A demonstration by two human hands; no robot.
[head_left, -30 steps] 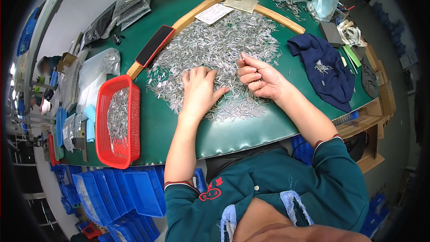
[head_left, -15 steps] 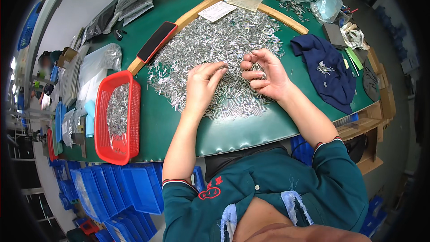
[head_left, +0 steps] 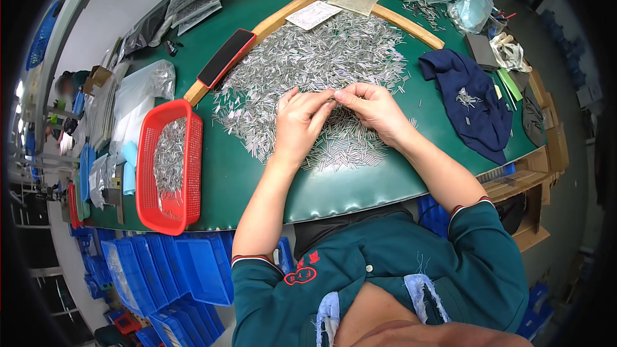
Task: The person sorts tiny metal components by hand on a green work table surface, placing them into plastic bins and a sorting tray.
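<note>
A broad heap of small shiny metal pins [head_left: 276, 58] lies spread over the green tabletop. Above its middle, my left hand [head_left: 299, 122] is closed in a pinch, thumb against forefinger. My right hand [head_left: 379, 114] pinches too, and its fingertips meet those of the left. Whatever sits between the fingertips is too small and covered to make out. To the left stands a red plastic basket [head_left: 194, 177], with more metal pins [head_left: 170, 154] inside it.
Wooden strips [head_left: 408, 27] border the heap's far side, with a paper slip [head_left: 313, 15] and a red-edged black block [head_left: 226, 58] on them. A navy cloth [head_left: 463, 112] bearing a few pins lies right. Plastic bags [head_left: 469, 9] sit behind it. Blue bins [head_left: 202, 270] are stacked below the table's left.
My right hand has turned over and moved left and slightly down, its fingers closing against the left fingertips. The left hand has shifted slightly right.
</note>
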